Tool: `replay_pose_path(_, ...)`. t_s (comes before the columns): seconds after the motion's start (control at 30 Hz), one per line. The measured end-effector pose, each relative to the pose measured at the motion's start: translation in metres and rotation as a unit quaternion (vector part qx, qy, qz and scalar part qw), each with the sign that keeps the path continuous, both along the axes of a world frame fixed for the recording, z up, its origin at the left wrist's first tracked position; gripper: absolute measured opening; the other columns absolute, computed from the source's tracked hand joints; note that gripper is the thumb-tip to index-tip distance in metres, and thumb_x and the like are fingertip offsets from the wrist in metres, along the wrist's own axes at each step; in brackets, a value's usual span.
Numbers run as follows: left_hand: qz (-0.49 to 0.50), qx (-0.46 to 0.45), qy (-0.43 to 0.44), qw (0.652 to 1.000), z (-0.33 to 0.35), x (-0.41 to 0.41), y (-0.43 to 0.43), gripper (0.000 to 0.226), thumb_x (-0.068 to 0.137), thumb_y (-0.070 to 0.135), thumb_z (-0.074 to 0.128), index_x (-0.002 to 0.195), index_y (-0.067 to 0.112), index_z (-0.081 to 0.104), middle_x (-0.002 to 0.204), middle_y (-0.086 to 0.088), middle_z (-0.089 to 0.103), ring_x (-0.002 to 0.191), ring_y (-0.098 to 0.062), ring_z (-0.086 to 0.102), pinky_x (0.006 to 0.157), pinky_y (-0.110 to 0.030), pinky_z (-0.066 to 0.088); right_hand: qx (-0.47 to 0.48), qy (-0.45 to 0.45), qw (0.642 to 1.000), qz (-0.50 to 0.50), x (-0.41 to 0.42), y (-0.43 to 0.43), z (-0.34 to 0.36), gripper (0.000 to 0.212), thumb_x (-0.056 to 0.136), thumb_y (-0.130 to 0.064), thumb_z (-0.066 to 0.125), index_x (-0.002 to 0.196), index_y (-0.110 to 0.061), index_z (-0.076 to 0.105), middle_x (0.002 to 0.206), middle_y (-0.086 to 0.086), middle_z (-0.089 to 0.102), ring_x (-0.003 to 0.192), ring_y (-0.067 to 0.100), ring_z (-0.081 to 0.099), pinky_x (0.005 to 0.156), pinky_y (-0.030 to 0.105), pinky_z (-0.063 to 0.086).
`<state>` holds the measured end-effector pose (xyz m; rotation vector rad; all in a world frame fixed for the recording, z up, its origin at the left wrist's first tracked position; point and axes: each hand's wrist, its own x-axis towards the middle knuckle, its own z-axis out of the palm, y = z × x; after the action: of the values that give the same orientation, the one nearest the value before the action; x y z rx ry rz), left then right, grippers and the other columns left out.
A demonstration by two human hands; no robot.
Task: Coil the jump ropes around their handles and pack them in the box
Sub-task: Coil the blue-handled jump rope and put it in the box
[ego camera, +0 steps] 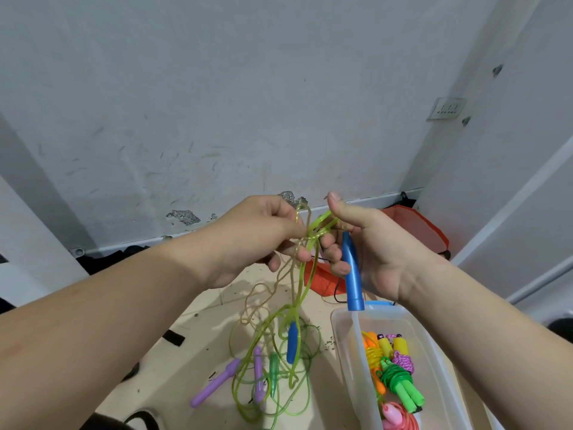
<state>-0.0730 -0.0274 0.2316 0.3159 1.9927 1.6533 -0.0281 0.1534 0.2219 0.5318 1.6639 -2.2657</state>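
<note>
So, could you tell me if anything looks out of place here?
The lime rope is snarled with a tan rope where the left hand pinches it; more ropes lie tangled on the floor.

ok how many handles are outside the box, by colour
blue handles: 2 (one in the right hand, one dangling)
purple handles: 2
green handle: 1
total: 5

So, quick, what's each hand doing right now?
Left hand: pinching the green rope.
Right hand: gripping the blue handle, with the rope looped over its fingers.
</note>
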Motion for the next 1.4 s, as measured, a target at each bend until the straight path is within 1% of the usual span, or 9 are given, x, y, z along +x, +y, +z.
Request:
replay_pose_path(0.13,-0.008,0.012,-0.009,1.000,0.002,0.001,0.004,0.041,0.084,0.045,0.077,0.100,0.012,0.058,0.084,-0.011,0.066,0.076,-0.022,0.058,0.050,-0.029,0.033,0.018,0.015,1.000,-0.008,-0.003,-0.003,-0.003,0.054,0.091,-0.064,0.063,0.096,-0.011,0.060,0.066,0.007,0.047,0.050,0.016,0.041,0.044,0.025,0.032)
replay_pose_path(0.27,0.027,-0.012,0.032,0.999,-0.004,0.001,0.005,0.039,0.084,0.042,0.079,0.097,0.011,0.060,0.075,-0.011,0.065,0.070,-0.022,0.056,0.047,-0.027,0.035,0.082,0.014,0.996,0.014,-0.004,-0.006,-0.006,0.081,0.085,-0.075,0.062,0.126,-0.004,0.065,0.089,0.019,0.061,0.060,0.018,0.055,0.046,0.027,0.033)
replay_pose_path(0.5,0.029,0.002,-0.020,0.999,-0.005,-0.003,0.005,0.026,0.086,0.019,0.080,0.094,0.011,0.057,0.063,-0.007,0.058,0.049,-0.012,0.051,0.044,-0.022,0.040,-0.001,-0.043,0.997,0.059,0.002,0.005,0.003,0.044,0.088,-0.043,0.068,0.111,-0.006,0.066,0.084,0.011,0.063,0.067,0.021,0.058,0.052,0.029,0.032)
replay_pose_path(0.67,0.025,0.043,-0.035,0.998,-0.007,-0.005,0.004,0.019,0.088,-0.001,0.072,0.092,0.011,0.058,0.074,-0.011,0.063,0.065,-0.020,0.061,0.050,-0.026,0.045,-0.004,-0.013,0.996,0.083,0.002,0.005,-0.002,0.031,0.080,-0.021,0.076,0.106,-0.007,0.065,0.092,0.012,0.062,0.069,0.016,0.058,0.047,0.022,0.036)
replay_pose_path(0.83,0.036,-0.001,0.027,0.999,-0.008,-0.007,0.005,0.008,0.089,-0.002,0.065,0.091,0.005,0.066,0.071,-0.012,0.065,0.069,-0.027,0.060,0.050,-0.029,0.046,0.148,0.046,0.984,0.086,0.002,-0.002,-0.008,0.051,0.067,-0.033,0.092,0.097,-0.010,0.057,0.075,0.009,0.059,0.060,0.016,0.053,0.047,0.026,0.029)
replay_pose_path(1.03,0.067,-0.007,0.074,0.995,-0.006,-0.009,0.001,0.005,0.096,0.002,0.062,0.100,-0.001,0.062,0.066,-0.014,0.066,0.050,-0.020,0.059,0.049,-0.024,0.050,0.041,0.033,0.994,0.098,0.004,0.002,-0.003,0.049,0.084,-0.032,0.076,0.119,0.002,0.070,0.092,0.013,0.063,0.066,0.015,0.058,0.044,0.022,0.035)
replay_pose_path(1.13,0.049,-0.014,0.058,0.997,-0.003,-0.007,0.002,0.005,0.095,0.005,0.061,0.097,0.001,0.064,0.066,-0.015,0.067,0.049,-0.023,0.057,0.051,-0.028,0.050,0.099,0.062,0.992,0.044,0.003,-0.002,-0.004,0.031,0.088,-0.035,0.074,0.088,-0.006,0.066,0.072,0.011,0.058,0.051,0.016,0.048,0.041,0.024,0.030)
replay_pose_path(1.2,0.030,-0.027,0.054,0.998,-0.003,-0.004,0.004,0.005,0.095,0.005,0.058,0.094,0.006,0.063,0.065,-0.017,0.067,0.049,-0.023,0.056,0.050,-0.029,0.047,0.173,0.081,0.981,0.020,0.002,-0.004,-0.004,0.039,0.089,-0.044,0.073,0.076,-0.010,0.059,0.058,0.009,0.051,0.043,0.017,0.038,0.045,0.025,0.025)
replay_pose_path(1.4,0.048,-0.046,0.052,0.996,-0.005,-0.006,0.003,0.009,0.098,0.017,0.061,0.092,0.011,0.063,0.066,-0.012,0.066,0.064,-0.024,0.057,0.043,-0.026,0.034,0.146,0.060,0.984,0.083,0.004,-0.001,0.000,0.031,0.088,-0.030,0.075,0.088,-0.003,0.059,0.065,0.010,0.055,0.049,0.017,0.045,0.040,0.024,0.029)
